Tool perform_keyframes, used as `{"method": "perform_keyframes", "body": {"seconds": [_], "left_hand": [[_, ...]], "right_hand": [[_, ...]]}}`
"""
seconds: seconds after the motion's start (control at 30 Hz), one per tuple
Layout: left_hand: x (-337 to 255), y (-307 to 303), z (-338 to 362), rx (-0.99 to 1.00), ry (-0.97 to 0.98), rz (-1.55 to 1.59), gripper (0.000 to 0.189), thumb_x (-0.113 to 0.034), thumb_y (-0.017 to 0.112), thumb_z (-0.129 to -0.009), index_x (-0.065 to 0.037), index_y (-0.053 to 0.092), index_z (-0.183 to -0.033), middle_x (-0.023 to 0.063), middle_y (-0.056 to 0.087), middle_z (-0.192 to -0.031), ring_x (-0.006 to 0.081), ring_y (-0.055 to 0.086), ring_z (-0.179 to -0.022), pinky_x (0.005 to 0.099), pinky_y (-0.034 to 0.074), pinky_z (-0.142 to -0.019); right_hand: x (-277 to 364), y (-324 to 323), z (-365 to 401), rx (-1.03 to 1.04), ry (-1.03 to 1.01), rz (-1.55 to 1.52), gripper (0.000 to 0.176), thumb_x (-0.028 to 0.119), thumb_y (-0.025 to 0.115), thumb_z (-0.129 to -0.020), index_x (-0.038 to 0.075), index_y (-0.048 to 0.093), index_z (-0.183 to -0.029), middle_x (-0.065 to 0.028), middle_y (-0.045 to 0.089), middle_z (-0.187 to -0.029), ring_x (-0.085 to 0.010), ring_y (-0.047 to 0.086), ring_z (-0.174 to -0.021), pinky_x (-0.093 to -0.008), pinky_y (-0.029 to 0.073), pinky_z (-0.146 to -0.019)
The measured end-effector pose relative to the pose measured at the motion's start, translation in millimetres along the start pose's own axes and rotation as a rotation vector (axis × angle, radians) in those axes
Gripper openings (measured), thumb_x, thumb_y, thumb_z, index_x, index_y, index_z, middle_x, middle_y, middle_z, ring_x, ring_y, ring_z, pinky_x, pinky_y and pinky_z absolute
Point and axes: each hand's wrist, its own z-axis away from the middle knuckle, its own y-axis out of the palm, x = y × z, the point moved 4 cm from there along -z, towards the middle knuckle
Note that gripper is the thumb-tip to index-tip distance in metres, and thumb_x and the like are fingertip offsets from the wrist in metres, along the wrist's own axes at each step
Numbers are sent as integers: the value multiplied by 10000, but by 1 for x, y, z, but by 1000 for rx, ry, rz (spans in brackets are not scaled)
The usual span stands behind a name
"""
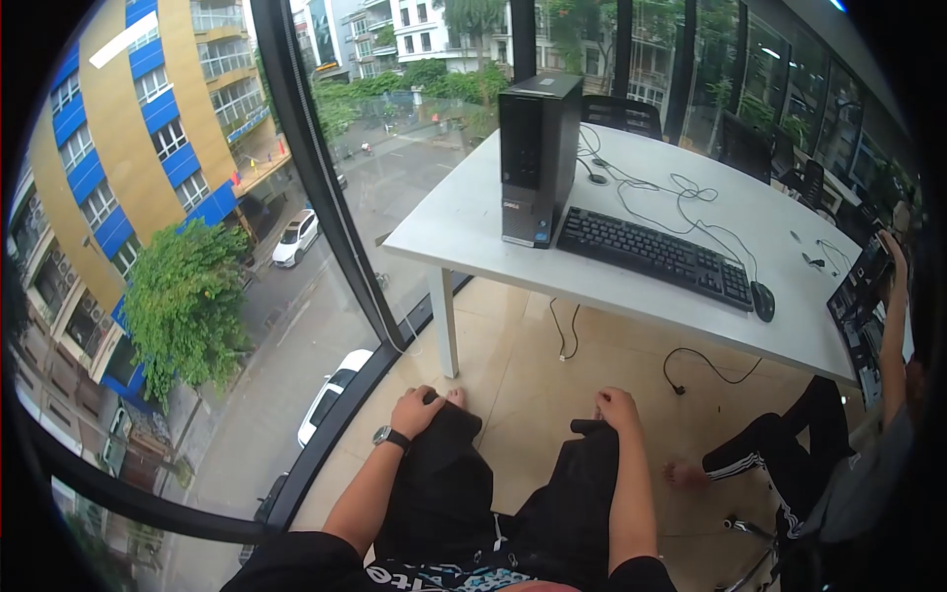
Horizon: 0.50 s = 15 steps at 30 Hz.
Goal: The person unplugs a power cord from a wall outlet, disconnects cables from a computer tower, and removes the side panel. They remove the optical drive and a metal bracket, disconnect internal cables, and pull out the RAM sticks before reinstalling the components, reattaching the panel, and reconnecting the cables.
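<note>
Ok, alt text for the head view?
A person's left hand and right hand rest at their knees before a white table with a black computer, keyboard and mouse. A window at left overlooks a street; another person is partly visible at right.

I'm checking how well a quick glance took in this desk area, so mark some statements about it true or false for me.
1. The computer tower stands upright on the white table. True.
2. The mouse lies between the tower and the keyboard. False: it lies at the keyboard's far end from the tower.
3. The wristwatch is worn on the right wrist. False: it is on the left wrist, and the left hand is at the knee.
4. A cable with a plug lies on the floor. True.
5. The right hand is touching the keyboard. False: it is by the right knee, below the table.
6. Another person's striped trousers show at the right. True.
</note>
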Motion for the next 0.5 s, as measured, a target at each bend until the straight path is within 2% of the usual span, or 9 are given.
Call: {"method": "perform_keyframes", "body": {"seconds": [0.07,0.13,0.17,0.2,0.27,0.33,0.4,0.47,0.5], "left_hand": [[10,9,-10,83,-11,-4,536,-468,664,-897,-85,676,-1272,230,655,-1267,376,643,-1159,412,489,-1031],[13,14,-19,167,-10,282,642,-474,675,-916,-47,593,-1388,210,643,-1335,335,641,-1196,371,463,-1064],[13,18,-16,204,-143,564,712,-537,616,-961,-40,519,-1461,181,638,-1363,328,607,-1256,431,426,-1102],[25,22,-21,206,-147,560,712,-537,616,-961,-40,519,-1461,181,638,-1363,328,607,-1256,431,426,-1102],[92,43,-17,190,-689,931,783,-630,518,-988,-63,444,-1524,189,622,-1379,363,553,-1314,532,382,-1126],[150,60,2,366,-807,688,846,-692,426,-998,-77,369,-1577,203,549,-1478,362,481,-1385,584,318,-1163],[166,79,29,790,-984,776,861,-717,402,-995,-87,369,-1581,184,521,-1521,330,527,-1343,551,330,-1171],[151,93,41,898,-947,945,847,-709,408,-997,-47,455,-1524,160,551,-1499,291,593,-1277,487,383,-1154],[105,84,36,772,-800,906,850,-718,403,-988,-3,536,-1428,200,595,-1433,323,603,-1269,510,414,-1111]], "right_hand": [[-3,-1,9,30,28,-26,247,236,668,-932,1,737,-964,-160,744,-848,-277,727,-765,-375,565,-728],[4,-17,8,68,36,-41,288,279,683,-927,5,740,-996,-168,740,-852,-300,724,-789,-391,560,-750],[8,-23,8,83,55,-135,281,262,678,-940,-7,734,-1003,-154,738,-841,-261,718,-761,-372,559,-728],[9,-24,7,100,75,-231,274,244,673,-954,-18,728,-1010,-140,737,-831,-222,712,-734,-354,557,-706],[7,-30,-5,99,112,-313,271,235,665,-965,-25,724,-1012,-124,737,-837,-197,707,-725,-340,554,-688],[1,-39,-14,92,142,-389,267,225,657,-977,-32,720,-1014,-108,737,-842,-173,701,-717,-327,551,-671],[-10,-42,-22,128,224,-391,267,244,636,-997,-7,719,-1039,-81,730,-877,-157,685,-755,-303,548,-685],[-19,-50,-29,109,193,-368,268,245,635,-999,-7,719,-1032,-80,727,-871,-152,678,-749,-299,542,-679],[-22,-56,-35,89,156,-341,268,246,633,-1000,-7,719,-1024,-78,724,-865,-146,671,-743,-296,537,-672]]}}
